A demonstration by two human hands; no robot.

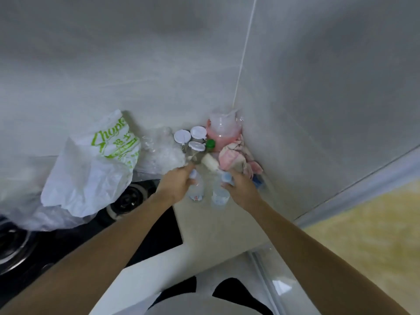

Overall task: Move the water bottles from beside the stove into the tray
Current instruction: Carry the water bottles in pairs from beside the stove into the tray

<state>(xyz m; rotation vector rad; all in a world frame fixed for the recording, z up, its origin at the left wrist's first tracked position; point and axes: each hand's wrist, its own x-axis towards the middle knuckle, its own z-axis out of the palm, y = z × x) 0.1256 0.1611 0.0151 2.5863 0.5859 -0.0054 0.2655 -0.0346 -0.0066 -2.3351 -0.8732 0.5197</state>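
Your left hand (179, 181) curls round the top of one water bottle (197, 189), and your right hand (238, 187) curls round the top of the other bottle (220, 194). Both bottles stand on the counter (216, 226), just right of the stove (127, 201), near the far corner. They look clear, thin and squashy, and maybe heavy with water. Hold them by the neck under the cap, not too tight. No tray shows here.
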